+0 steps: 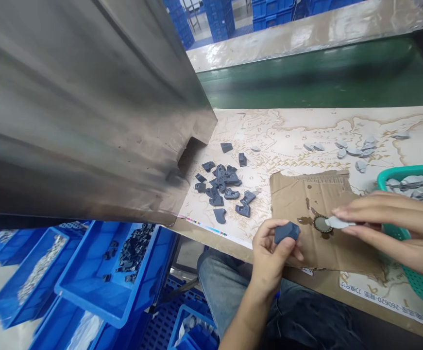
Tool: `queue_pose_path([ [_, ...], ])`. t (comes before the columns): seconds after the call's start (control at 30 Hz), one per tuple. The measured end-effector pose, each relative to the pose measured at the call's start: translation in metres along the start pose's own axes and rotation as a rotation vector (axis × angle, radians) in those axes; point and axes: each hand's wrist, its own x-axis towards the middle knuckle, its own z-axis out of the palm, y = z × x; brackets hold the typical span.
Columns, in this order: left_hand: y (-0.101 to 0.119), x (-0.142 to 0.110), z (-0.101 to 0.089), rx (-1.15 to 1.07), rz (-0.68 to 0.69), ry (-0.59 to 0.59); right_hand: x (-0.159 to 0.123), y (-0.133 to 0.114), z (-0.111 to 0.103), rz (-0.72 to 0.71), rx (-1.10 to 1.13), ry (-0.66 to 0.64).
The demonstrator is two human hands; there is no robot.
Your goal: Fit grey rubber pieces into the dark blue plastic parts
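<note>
My left hand (272, 248) is closed around a dark grey plastic part (286, 233) near the table's front edge. Between the fingertips of my right hand (382, 218) is a light grey plastic piece (337, 223), its tip over a small round cap (321, 224) that looks filled with liquid. The cap stands on a torn cardboard sheet (287, 194) with wet brown stains around it. Several dark grey parts (218, 183) lie scattered to the left of the cardboard. Farther back, several light grey pieces (355, 151) are spread on the map-printed table cover (287, 131).
A green basket (382, 180) of light grey pieces stands at the right, partly behind my right hand. A large metal panel (87, 107) rises on the left. A green conveyor belt (306, 82) runs along the back. Blue bins (87, 287) with parts sit low at the left.
</note>
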Motion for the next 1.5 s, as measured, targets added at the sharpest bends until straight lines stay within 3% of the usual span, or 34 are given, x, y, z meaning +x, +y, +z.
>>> queue_pose_path([
  [0.13, 0.001, -0.006, 0.005, 0.110, 0.005, -0.063, -0.010, -0.010, 0.004, -0.054, 0.113, 0.020],
  [0.53, 0.008, -0.013, 0.009, 0.309, 0.135, -0.126, -0.019, -0.012, 0.006, 0.018, 0.226, -0.006],
  [0.77, 0.011, -0.012, 0.012, 0.363, 0.347, -0.112, -0.018, -0.011, 0.007, -0.025, 0.301, -0.017],
  [0.9, 0.010, -0.012, 0.008, 0.407, 0.419, -0.181, -0.013, -0.009, 0.007, -0.082, 0.373, -0.017],
  [1.1, 0.010, -0.009, 0.009, 0.435, 0.332, -0.193, 0.001, -0.012, 0.005, -0.049, 0.362, -0.073],
  [1.2, 0.018, 0.001, 0.001, 0.564, 0.256, -0.245, 0.008, -0.008, 0.004, 0.024, 0.283, -0.149],
  [1.27, 0.026, 0.010, -0.014, 0.730, 0.317, -0.213, 0.020, 0.004, 0.000, 0.075, 0.210, -0.207],
  [1.37, 0.038, 0.023, -0.044, 1.035, 0.568, 0.021, 0.056, 0.042, -0.013, 0.166, 0.005, -0.242],
  [1.43, 0.042, 0.027, -0.062, 1.253, 0.684, 0.147, 0.087, 0.080, -0.021, 0.368, -0.222, -0.246],
  [1.47, 0.042, 0.027, -0.068, 1.360, 0.708, 0.173, 0.102, 0.100, -0.023, 0.512, -0.362, -0.223],
  [1.5, 0.041, 0.026, -0.072, 1.461, 0.713, 0.181, 0.115, 0.121, -0.024, 0.570, -0.432, -0.182],
])
